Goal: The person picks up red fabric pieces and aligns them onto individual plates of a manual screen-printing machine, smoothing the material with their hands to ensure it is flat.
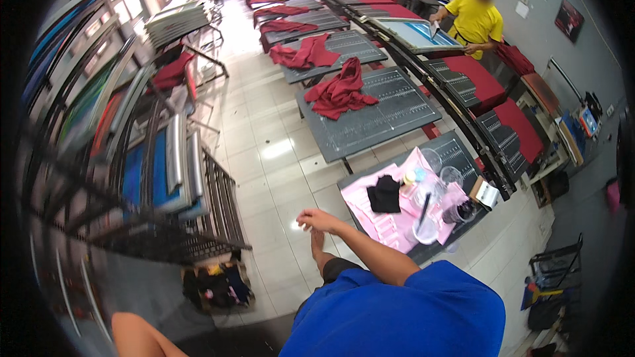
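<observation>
My right hand reaches out over the tiled floor, left of a grey board. Its fingers are loosely bent and slightly apart, with nothing seen in them. On the board's pink sheet lie a folded black cloth, several clear plastic tubs and cups, and a white tub with a dark-handled tool standing in it. A small white and brown box sits at the board's right edge. At the lower left, a bare bent limb, probably my left arm, enters the view; my left hand is out of the picture.
Dark printing boards run into the distance, some with crumpled red cloth. On the left stands a rack of screen frames. A co-worker in yellow handles a screen frame at the far right. Dark cloths fill a box below the rack.
</observation>
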Motion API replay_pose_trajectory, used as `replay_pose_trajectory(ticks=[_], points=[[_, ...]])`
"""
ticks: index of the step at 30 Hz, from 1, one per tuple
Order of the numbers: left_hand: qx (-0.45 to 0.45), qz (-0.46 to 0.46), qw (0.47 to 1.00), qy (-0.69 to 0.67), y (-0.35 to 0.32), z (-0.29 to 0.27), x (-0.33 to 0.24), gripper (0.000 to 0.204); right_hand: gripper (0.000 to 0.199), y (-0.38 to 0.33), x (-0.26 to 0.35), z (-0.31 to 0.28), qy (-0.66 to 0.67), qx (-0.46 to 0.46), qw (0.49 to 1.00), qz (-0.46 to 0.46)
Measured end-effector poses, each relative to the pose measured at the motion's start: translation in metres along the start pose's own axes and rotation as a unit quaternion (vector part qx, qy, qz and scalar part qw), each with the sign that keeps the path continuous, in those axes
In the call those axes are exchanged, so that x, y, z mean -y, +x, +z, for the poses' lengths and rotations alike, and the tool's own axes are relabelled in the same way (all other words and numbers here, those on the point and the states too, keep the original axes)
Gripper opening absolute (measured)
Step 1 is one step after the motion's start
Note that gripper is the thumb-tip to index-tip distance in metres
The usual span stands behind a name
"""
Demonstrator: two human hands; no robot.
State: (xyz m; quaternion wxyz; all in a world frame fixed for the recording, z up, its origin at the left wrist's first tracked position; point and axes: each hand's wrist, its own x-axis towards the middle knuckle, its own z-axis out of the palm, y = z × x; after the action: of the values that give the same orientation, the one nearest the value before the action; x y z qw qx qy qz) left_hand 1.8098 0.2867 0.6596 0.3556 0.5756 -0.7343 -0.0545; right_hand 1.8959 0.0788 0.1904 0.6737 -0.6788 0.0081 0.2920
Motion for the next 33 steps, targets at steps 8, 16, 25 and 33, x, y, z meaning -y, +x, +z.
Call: replay_pose_trajectory(ticks=[8,16,25,33], points=[[0.063,0.017,0.997,-0.051,0.01,-0.139,0.223,0.031,0.022,0.233,0.109,-0.159,0.033,-0.274,0.958,-0.073],[0.097,0.085,0.975,-0.183,0.007,-0.25,0.412,0.027,0.029,0.272,0.165,-0.269,-0.164,-0.418,0.892,-0.049],[-0.087,-0.268,0.877,-0.388,-0.066,-0.183,0.763,0.028,0.033,0.329,0.192,-0.305,-0.303,-0.553,0.764,0.137],[0.061,-0.228,0.965,-0.112,-0.036,-0.016,0.87,0.069,0.027,0.329,0.217,-0.297,-0.225,-0.583,0.742,0.242]])
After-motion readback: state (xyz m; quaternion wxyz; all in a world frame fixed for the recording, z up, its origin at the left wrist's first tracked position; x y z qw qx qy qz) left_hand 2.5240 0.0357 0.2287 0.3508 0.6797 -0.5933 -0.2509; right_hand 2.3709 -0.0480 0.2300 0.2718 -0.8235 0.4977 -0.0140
